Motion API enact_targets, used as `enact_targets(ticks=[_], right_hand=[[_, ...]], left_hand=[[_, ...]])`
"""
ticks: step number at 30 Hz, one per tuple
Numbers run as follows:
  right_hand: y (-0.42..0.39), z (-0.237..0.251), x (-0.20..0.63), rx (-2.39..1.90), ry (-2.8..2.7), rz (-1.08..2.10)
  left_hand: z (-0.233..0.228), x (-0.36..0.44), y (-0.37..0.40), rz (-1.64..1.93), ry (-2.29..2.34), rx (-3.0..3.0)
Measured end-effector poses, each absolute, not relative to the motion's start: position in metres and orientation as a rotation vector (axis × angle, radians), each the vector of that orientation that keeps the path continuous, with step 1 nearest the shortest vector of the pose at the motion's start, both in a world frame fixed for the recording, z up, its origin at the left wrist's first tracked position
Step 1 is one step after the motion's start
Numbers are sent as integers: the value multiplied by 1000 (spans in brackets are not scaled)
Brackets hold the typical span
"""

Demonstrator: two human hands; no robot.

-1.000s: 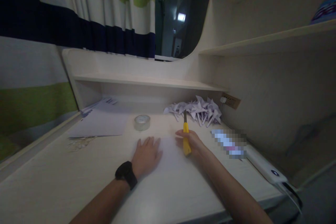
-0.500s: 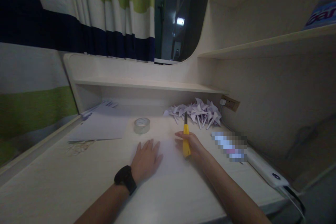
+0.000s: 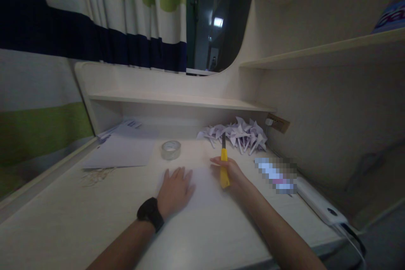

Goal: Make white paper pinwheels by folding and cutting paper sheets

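We lay our left hand flat, fingers spread and palm down, on a white sheet of paper that lies on the desk. Just to its right, our right hand is closed in a fist-like grip round a yellow utility knife, whose dark blade points away from us, beyond the knuckles; whether the tip touches the sheet we cannot tell. A black wristband sits behind the left hand. Ahead of the left fingertips stands a roll of clear tape; farther to its left lies a stack of papers. Beyond the knife tip lies a heap of folded paper shapes, and to the right of the right hand a white power strip. For a clean cut, we judge it best to press the sheet firmly, keep the spread fingers well clear of the blade's line, and draw the knife steadily at a low angle.
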State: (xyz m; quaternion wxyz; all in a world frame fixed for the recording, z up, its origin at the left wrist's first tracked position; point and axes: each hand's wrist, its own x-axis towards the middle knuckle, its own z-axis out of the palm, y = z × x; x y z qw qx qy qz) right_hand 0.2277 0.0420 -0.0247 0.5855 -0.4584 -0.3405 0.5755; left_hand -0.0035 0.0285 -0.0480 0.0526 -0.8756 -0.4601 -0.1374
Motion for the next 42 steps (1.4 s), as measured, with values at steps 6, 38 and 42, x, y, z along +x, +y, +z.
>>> enact_targets(ticks=[6,38,42], right_hand=[[42,-27,225,-1064,-814,1341],[38,-18,219,-1030,-834,1323],[40,-23,220,-1010,-839,1357]], left_hand=[[-53,-3,29,-406,-1385,-2650],[-53,-5,30,-421,-1383,-2688],[-53,-5,29,-422,-1383,-2677]])
